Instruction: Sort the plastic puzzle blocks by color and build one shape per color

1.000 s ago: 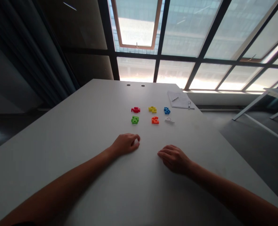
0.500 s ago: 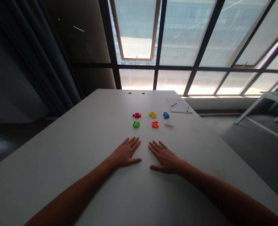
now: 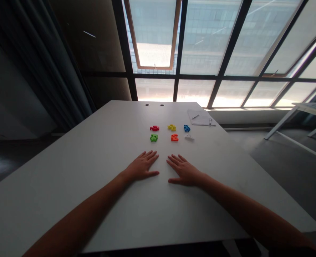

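L hand [image 3: 140, 167] + R hand [image 3: 187, 173] uncurled, now flat on tbl [image 3: 115, 135]; grips released, nothing held. Green block [image 3: 154, 137] nearest L, orange block [image 3: 174, 137] nearest R, both untouched: prob. idle.

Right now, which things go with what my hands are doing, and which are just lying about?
Probably part of it, being nearest your hands:
- green piece and orange piece, in the nearer row
- white piece, in the same row
- red piece, yellow piece and blue piece, behind

Probably just lying about:
- paper
- pen on its left part
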A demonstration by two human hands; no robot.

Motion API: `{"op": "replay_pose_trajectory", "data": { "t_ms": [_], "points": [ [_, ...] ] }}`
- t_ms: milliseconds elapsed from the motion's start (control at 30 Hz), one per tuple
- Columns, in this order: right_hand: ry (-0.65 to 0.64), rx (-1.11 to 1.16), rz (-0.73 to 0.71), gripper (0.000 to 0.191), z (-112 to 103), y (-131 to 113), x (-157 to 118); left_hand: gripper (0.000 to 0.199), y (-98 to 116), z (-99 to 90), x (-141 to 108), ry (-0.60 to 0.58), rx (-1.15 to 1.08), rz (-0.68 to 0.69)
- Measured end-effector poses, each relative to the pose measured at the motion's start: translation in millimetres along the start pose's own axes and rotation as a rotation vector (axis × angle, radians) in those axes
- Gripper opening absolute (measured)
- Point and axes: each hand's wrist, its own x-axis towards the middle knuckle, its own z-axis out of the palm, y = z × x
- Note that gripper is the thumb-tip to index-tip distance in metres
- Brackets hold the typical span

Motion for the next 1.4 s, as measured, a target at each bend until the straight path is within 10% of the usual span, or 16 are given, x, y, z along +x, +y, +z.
{"op": "replay_pose_trajectory", "data": {
  "t_ms": [1400],
  "points": [
    [0.021, 0.011, 0.011, 0.089, 0.2, -0.2, -4.5, 0.093, 6.6, 3.7, -6.8, 0.028, -0.001, 0.007]
  ]
}}
